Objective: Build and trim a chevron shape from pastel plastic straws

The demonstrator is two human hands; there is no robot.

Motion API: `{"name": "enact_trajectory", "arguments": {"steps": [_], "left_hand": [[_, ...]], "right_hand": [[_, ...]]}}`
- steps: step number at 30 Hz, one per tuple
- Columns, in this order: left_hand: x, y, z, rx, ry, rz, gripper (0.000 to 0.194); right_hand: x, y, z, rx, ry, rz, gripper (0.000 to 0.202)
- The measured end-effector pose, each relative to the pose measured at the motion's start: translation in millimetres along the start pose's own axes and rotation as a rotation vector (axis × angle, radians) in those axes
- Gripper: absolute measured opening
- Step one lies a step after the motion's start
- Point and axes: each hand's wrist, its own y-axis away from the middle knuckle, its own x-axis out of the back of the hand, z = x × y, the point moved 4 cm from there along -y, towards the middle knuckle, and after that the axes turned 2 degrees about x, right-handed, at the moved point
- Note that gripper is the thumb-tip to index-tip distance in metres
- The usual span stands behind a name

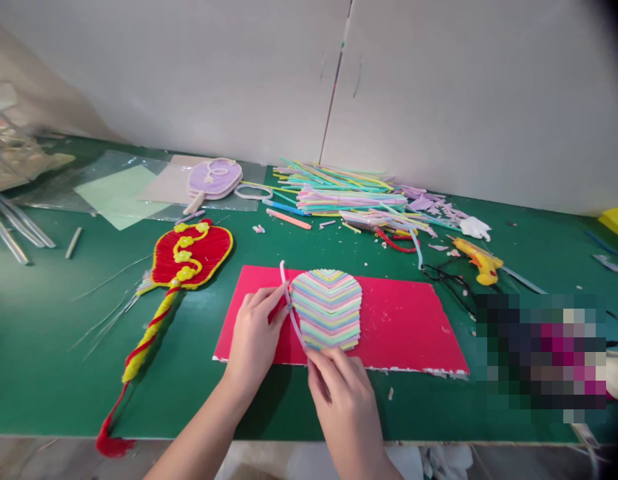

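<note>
A pale lilac pipe cleaner (295,324) runs along the left edge of a fan-shaped panel (327,310) striped in pastel chevrons. My left hand (256,330) pinches the strip near its upper part, at the panel's left side. Its lower end is between the fingertips of my right hand (341,387), at the panel's bottom edge. The panel lies flat on a red board (403,323). Left of the board is a red and yellow fan (191,257) with a twisted handle and a red tassel.
Bundles of pastel pipe cleaners (343,197) lie along the back of the green table (203,393). A yellow glue gun (479,261) with a black cable is at the right. A purple fan (215,178) and paper sheets are at the back left.
</note>
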Motion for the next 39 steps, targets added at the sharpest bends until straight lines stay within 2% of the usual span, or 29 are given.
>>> {"name": "enact_trajectory", "arguments": {"steps": [5,15,20,25,30,34,39], "left_hand": [[-2.4,1.2,0.1,-0.049,-0.155,0.024,0.035],[-6.1,5.1,1.2,-0.142,-0.275,-0.186,0.049],[-6.6,9.8,8.2,-0.228,-0.372,-0.2,0.049],[-8.5,8.9,8.9,-0.22,-0.411,-0.213,0.047],[-8.1,8.7,9.6,-0.234,-0.409,-0.187,0.046],[-9.2,9.1,10.0,-0.234,-0.417,-0.179,0.046],[-6.8,10.1,14.7,-0.224,-0.426,-0.166,0.046]], "right_hand": [[-3.1,1.7,-0.3,-0.027,0.003,0.005,0.023],[-3.9,2.3,2.4,-0.105,-0.022,-0.008,0.013],[-2.7,1.6,1.2,-0.094,-0.028,-0.015,0.012],[15.2,5.6,5.6,-0.046,-0.026,-0.068,0.015],[41.0,27.6,28.8,-0.018,0.028,-0.09,0.021],[55.7,42.4,53.4,-0.083,-0.02,-0.107,0.017],[68.7,34.5,74.4,-0.201,-0.22,-0.166,0.012]]}}
